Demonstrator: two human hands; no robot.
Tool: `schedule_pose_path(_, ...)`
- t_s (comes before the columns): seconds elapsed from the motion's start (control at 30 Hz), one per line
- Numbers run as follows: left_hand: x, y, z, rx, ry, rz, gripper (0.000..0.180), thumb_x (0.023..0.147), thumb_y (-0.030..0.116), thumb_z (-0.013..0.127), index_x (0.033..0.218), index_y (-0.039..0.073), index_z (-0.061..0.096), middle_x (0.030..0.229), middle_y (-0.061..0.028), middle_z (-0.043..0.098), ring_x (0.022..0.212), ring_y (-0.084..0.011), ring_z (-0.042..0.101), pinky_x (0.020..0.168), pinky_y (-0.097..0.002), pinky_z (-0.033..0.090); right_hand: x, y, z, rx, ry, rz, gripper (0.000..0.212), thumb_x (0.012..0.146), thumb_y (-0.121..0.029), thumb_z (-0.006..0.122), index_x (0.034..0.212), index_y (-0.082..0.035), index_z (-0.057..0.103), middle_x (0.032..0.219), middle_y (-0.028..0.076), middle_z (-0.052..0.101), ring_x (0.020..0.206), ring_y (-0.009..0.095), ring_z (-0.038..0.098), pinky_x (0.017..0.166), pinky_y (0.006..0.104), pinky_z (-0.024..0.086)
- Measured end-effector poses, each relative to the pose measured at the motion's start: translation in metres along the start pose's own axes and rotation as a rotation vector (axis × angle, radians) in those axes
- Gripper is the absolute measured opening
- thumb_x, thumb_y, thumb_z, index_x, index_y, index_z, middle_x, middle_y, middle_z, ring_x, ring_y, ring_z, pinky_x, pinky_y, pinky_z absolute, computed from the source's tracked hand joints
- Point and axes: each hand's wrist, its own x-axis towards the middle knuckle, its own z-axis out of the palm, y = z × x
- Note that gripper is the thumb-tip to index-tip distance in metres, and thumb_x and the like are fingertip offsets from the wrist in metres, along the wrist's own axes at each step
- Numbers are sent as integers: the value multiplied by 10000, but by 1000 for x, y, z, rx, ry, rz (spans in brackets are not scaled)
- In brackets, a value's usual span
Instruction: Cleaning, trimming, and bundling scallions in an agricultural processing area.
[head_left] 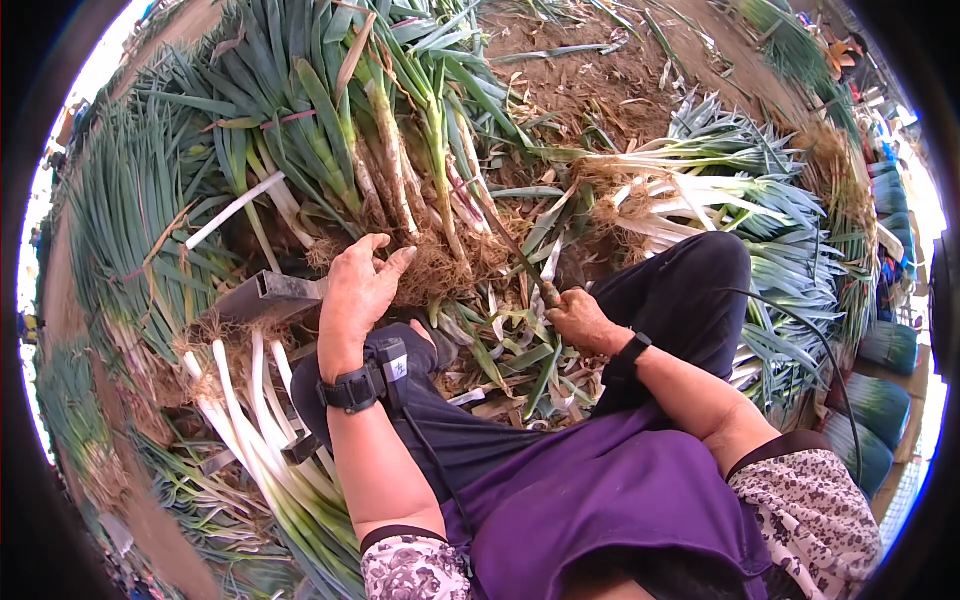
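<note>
My left hand (362,290) is open, thumb and fingers apart, beside the brown root mass (435,265) of a large heap of unpeeled leeks (395,150). Nothing shows in its grasp. My right hand (585,320) is closed round the stubby end of a long, thin, brown stick-like tool (520,252). That tool slants up and left toward the leeks' roots and stems; its exact kind is unclear. Left of my left hand, a square metal tube (268,296) juts out. White-stemmed cleaned leeks (245,420) lie below it.
More cleaned leeks (690,205) are piled at the right, leaves outward. Stripped leaves (510,365) litter the ground between my legs. Green leek bundles (120,220) stand at the far left. A black cable (825,350) runs past my right knee (700,290). Dark green bundles (872,405) line the right edge.
</note>
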Motion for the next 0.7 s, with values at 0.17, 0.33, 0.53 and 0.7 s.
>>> schedule_pose_path(0.17, 6, 3, -3, -18, -35, -37, 543, 820, 409, 696, 1117, -38, 611, 718, -92, 602, 673, -163, 557, 668, -313, 465, 10, 15, 7, 247, -257, 340, 158, 714, -182, 692, 724, -44, 616, 581, 110, 603, 509, 206, 599, 472, 338, 469)
schedule_pose_path(0.33, 1, -13, -2, -13, -24, -14, 532, 828, 397, 694, 1126, -36, 607, 705, -86, 592, 648, -142, 541, 638, -300, 459, 5, -65, -81, 674, -203, 543, 146, 807, -140, 616, 774, 1, 593, 561, 58, 553, 435, 131, 523, 387, 290, 401)
schedule_pose_path(0.53, -1, -13, -10, -22, -26, -79, 532, 822, 392, 700, 1125, -36, 608, 713, -94, 601, 632, -132, 539, 618, -295, 456, -6, -55, -173, 664, 452, 412, 116, 877, -124, 568, 820, -35, 521, 608, 15, 494, 436, 96, 465, 385, 249, 373)
schedule_pose_path(0.7, 10, 1, 4, 14, -32, -4, 547, 807, 405, 691, 1144, -17, 603, 786, -181, 663, 731, -262, 660, 707, -354, 503, 9, -44, -172, 1133, 200, 445, 211, 889, -191, 621, 985, -49, 498, 704, 36, 567, 461, 112, 520, 388, 247, 436)
